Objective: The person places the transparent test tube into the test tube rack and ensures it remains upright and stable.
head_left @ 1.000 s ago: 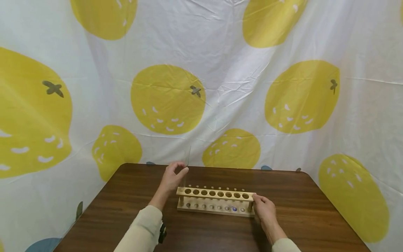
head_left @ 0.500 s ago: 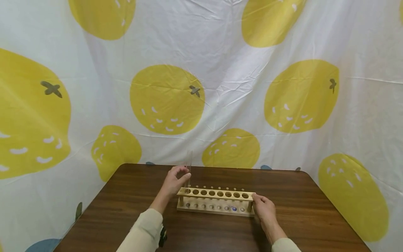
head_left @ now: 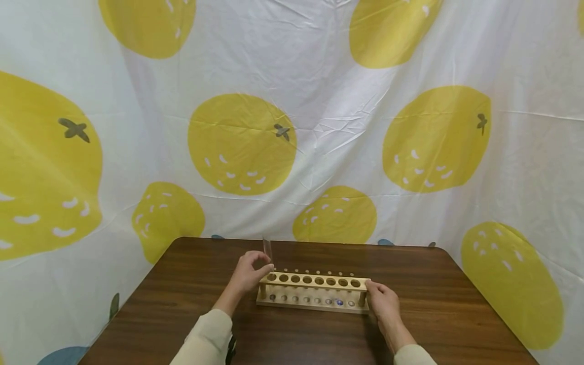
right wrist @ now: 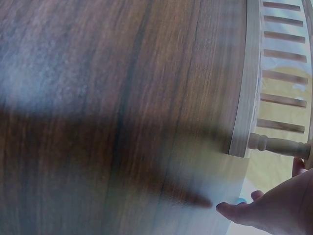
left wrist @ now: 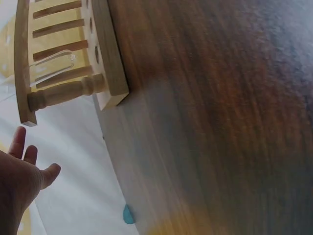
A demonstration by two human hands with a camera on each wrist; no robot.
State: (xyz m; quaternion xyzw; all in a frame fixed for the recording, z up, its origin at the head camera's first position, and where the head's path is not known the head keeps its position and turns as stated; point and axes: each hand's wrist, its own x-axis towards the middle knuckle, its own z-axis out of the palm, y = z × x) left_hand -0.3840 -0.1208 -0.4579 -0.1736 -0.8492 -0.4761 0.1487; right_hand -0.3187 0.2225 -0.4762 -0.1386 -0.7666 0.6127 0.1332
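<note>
A wooden test tube rack (head_left: 301, 306) with one row of holes stands on the table. My left hand (head_left: 248, 274) pinches a clear glass test tube (head_left: 267, 247) above the rack's left end. In the left wrist view, the rounded lower end of the tube (left wrist: 55, 67) sits between the rack's top board and base, so it passes through the top board. The tube is slightly tilted. My right hand (head_left: 385, 304) grips the rack's right end with thumb and fingers. Part of that hand (right wrist: 281, 205) appears beside the end post (right wrist: 281, 145) in the right wrist view.
The dark wooden table (head_left: 173, 309) reaches back to a white curtain (head_left: 328, 101) printed with yellow fruit. A row of short pegs (head_left: 318, 271) lines the rack's far side. A bluish spot (head_left: 339, 302) shows on its base.
My left hand has come down toward the rack with the test tube. The tube has dropped lower, its end now inside the rack. My right hand and the rack have stayed put.
</note>
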